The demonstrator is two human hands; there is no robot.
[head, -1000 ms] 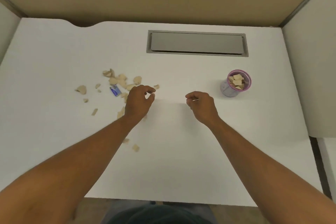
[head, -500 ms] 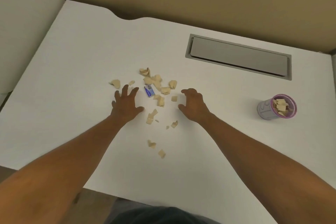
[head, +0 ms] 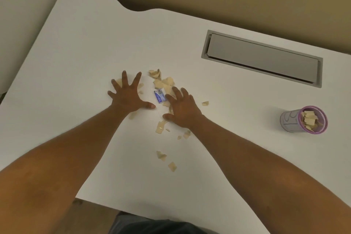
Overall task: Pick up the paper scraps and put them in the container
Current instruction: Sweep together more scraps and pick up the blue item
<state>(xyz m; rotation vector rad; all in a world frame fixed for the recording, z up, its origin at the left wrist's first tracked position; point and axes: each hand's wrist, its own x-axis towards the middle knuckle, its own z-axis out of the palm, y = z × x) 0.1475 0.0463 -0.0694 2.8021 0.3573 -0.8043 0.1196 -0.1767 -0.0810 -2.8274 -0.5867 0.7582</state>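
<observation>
Tan paper scraps lie scattered on the white table, some further back and a few loose ones nearer me. My left hand is flat on the table with fingers spread, covering a few scraps. My right hand lies palm down over the pile's right side, fingers apart. A small blue packet sits between the two hands. The container, a grey mesh cup with a purple rim, stands at the right and holds several scraps.
A grey rectangular cable hatch is set into the table at the back right. Tan partition walls close off the back and left. The table's front edge runs close to my body.
Both hands have moved forward onto the scrap pile and flattened out, fingers spread wider. The camera view has shifted left and closer to the scraps.
</observation>
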